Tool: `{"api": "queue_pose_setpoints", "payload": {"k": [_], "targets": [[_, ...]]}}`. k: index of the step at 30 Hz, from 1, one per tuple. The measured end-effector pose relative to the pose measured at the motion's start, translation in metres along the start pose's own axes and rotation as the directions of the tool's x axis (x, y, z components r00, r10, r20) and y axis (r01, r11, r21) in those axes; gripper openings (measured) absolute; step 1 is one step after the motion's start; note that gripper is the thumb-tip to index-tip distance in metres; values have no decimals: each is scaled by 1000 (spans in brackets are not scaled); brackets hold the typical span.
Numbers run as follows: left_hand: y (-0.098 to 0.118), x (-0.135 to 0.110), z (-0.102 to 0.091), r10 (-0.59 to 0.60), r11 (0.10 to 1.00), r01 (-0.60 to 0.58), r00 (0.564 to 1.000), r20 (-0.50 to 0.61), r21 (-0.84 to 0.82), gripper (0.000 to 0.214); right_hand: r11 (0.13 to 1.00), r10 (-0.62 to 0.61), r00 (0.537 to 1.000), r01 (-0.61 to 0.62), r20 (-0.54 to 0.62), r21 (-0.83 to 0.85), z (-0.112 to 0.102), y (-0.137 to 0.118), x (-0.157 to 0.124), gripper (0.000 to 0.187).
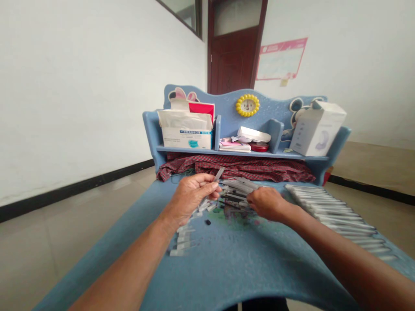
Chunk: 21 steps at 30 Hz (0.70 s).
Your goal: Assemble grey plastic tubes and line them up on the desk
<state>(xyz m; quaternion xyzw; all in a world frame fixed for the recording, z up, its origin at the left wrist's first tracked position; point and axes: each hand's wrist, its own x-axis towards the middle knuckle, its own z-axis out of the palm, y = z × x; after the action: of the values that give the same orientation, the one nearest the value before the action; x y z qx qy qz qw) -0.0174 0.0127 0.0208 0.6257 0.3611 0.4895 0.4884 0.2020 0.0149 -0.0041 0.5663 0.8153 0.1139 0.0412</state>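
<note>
My left hand is closed, thumb and fingers pinching a narrow translucent grey pen-like tube that sticks up from the grip. My right hand is closed at the right side of a loose pile of translucent and black pen parts; its fingertips are turned away, so what it grips is hidden. Below my left hand lies a column of small clear pieces, perhaps pen caps. A small black piece rests alone beside them. To the right, slim translucent pens are laid side by side in a long row.
The blue desk has a raised shelf at its back. On it stand a mask box, a red round tin and a white box. Checked red cloth is bunched under the shelf.
</note>
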Motion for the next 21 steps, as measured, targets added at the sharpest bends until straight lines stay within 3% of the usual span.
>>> {"api": "queue_pose_setpoints", "payload": {"k": [8, 16, 19, 21], "targets": [[-6, 0, 0, -49, 996, 42, 995, 90, 83, 16, 998, 36, 998, -38, 42, 47, 18, -3, 14, 28], [-7, -1, 1, -102, 980, 75, 985, 140, 187, 13, 999, 26, 1000, -26, -12, 45, 12, -2, 13, 25], [-9, -1, 0, -110, 978, 79, 982, 154, 193, 14, 978, 18, 988, 15, -152, 209, 2, 3, 9, 20], [-11, -1, 1, -122, 975, 90, 981, 152, 201, 17, 881, 6, 967, 116, -255, 459, -5, 5, 6, 15]]}}
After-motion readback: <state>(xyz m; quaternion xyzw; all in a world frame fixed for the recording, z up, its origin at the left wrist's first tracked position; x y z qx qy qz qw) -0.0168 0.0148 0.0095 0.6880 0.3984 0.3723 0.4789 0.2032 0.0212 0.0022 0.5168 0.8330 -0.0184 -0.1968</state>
